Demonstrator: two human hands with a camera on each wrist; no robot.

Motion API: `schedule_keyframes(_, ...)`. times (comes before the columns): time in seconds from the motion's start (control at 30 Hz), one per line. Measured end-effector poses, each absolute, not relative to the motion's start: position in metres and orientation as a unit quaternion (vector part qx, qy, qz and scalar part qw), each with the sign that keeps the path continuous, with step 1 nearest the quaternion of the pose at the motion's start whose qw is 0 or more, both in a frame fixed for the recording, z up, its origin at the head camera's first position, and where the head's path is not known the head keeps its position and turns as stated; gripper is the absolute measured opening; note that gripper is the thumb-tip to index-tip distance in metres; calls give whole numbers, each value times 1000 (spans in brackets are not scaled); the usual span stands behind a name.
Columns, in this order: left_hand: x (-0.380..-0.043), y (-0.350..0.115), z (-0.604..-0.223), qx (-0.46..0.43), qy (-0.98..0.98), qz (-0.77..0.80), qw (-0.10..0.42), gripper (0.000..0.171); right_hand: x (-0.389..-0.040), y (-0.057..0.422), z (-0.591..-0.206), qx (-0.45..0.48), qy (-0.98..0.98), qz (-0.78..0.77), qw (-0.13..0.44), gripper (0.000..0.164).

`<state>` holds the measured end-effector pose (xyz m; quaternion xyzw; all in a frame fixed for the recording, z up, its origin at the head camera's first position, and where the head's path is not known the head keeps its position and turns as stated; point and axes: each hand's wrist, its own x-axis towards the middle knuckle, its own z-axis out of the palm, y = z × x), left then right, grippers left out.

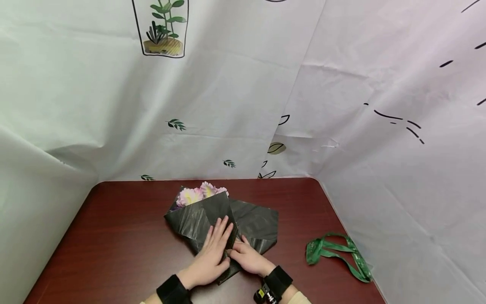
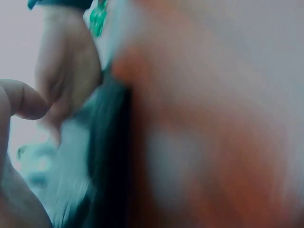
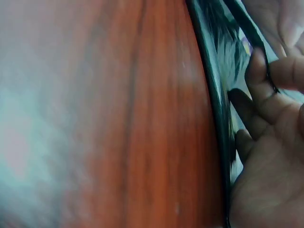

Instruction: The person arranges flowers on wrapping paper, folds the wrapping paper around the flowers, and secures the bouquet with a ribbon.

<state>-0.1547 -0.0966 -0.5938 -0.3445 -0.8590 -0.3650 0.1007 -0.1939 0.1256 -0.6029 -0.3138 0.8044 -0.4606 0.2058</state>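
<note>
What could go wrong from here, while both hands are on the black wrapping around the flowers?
The folded side of the black wrapping may spring open if the left hand lifts, since no tie is visible around it. The pale pink flowers could get crushed, as the fold's upper edge covers part of them. The green ribbon lies at the right edge of the table, so a careless bump might push it off.
</note>
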Motion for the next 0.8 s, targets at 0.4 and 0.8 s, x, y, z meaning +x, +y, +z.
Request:
schedule_keyframes(0.4, -165, -141, -593, -301, -913, -272, 50, 73, -196, 125, -624, -318, 815, -455, 165, 39)
schedule_keyframes(0.8, -164, -141, -592, -330, -893, -299, -68, 73, -188, 113, -615, -277, 841, -449, 117, 48)
